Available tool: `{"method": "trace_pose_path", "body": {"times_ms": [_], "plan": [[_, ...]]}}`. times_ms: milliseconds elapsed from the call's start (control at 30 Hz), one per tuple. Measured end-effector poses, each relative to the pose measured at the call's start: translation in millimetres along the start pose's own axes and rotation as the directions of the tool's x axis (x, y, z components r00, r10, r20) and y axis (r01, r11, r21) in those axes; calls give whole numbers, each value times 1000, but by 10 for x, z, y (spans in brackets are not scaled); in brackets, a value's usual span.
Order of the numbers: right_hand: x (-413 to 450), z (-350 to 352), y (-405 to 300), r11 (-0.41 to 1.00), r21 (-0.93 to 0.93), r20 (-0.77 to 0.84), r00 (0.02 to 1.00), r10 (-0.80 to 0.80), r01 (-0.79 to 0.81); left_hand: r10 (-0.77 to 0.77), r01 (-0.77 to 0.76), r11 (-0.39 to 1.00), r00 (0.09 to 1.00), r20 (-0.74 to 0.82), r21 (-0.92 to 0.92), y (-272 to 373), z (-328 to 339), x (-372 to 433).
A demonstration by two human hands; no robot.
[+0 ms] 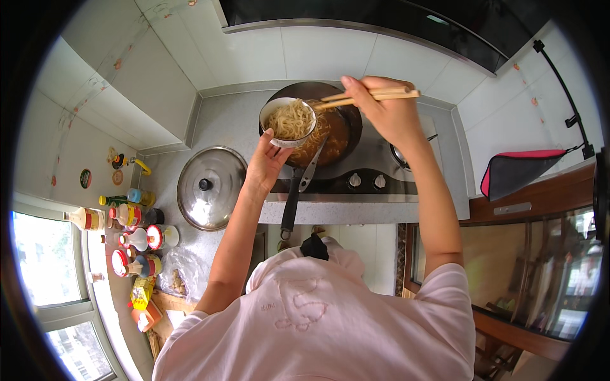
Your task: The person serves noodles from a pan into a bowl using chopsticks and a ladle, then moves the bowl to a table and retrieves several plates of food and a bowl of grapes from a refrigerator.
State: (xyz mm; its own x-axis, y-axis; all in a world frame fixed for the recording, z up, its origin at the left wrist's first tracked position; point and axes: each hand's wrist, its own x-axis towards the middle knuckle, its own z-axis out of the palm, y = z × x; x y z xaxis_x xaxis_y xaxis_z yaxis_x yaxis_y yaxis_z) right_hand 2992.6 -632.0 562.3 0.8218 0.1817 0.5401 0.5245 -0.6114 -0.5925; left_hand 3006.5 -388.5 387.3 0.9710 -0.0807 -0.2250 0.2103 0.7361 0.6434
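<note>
My left hand grips a white bowl from below and by its near rim. Pale noodles fill the bowl, which is held above the left part of a dark wok. In my right hand is a pair of wooden chopsticks, their tips over the wok by the bowl's right rim. Brown broth with noodles lies in the wok. A metal spatula or ladle handle leans out over the wok's near edge, beside the black wok handle.
A steel lid with a black knob lies on the grey counter at left. Several condiment bottles and a plastic bag stand near the window. The gas stove has a second burner at right. A cloth hangs from a wall rail.
</note>
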Motion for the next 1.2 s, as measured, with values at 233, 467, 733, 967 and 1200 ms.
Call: {"method": "trace_pose_path", "body": {"times_ms": [233,467,733,967,1200], "plan": [[-328,423,661,954,247,-98,975,198,-169,-1,1,1000,1000,16,18,-80,121,31],[-179,988,1316,416,887,-146,732,665,-201,-34,34,999,999,24,12,-214,225,-36],[-94,1186,1563,-136,981,192,593,782,-138,-51,51,999,999,-2,-14,-205,184,-117],[153,895,1144,-78,995,99,691,716,-62,-42,42,999,998,-42,-3,-153,96,-121],[432,425,495,130,989,-129,809,574,65,-52,51,998,997,-50,-33,-151,54,-10]]}}
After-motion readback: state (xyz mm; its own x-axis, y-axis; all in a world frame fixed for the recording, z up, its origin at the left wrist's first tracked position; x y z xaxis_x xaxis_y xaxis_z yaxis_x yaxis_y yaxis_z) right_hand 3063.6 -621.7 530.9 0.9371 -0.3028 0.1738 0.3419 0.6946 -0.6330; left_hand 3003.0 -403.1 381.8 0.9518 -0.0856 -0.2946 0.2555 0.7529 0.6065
